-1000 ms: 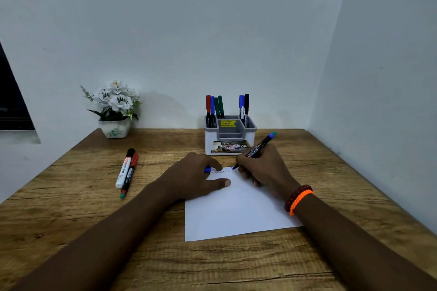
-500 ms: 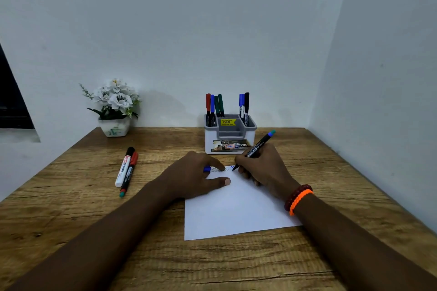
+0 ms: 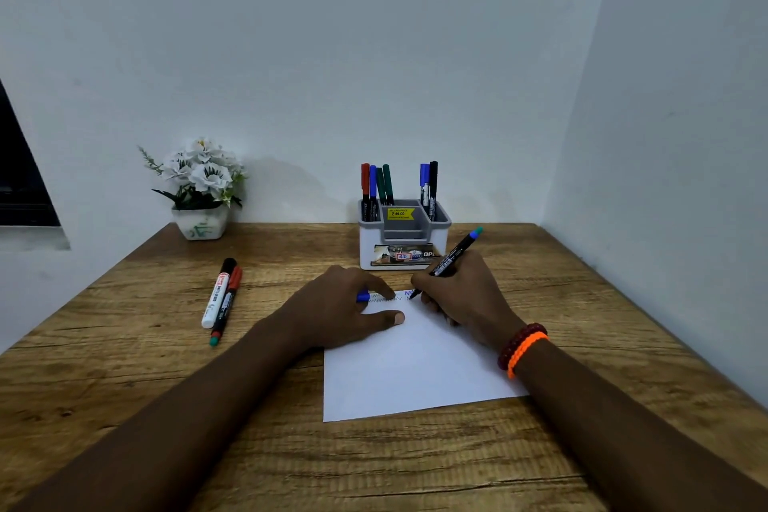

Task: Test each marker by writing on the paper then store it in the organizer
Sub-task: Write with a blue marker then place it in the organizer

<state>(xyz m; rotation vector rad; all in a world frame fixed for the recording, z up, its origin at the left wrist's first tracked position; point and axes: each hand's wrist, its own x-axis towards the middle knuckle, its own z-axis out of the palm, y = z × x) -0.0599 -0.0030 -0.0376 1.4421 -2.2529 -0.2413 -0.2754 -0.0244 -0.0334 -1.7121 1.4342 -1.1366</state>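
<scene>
The right hand [image 3: 461, 295] pinches a black-barrelled marker [image 3: 451, 258], its tip on the paper [image 3: 415, 374] near the far edge beside blue scribbles. The left hand [image 3: 340, 312] rests on the paper's far-left corner, fingers curled over a blue cap [image 3: 362, 296]. Just beyond the paper stands the organizer [image 3: 403, 237], near the table's [image 3: 124, 366] far edge.

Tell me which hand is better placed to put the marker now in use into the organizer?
Right. The right hand already grips the marker beside the organizer; the left hand presses the paper.
</scene>
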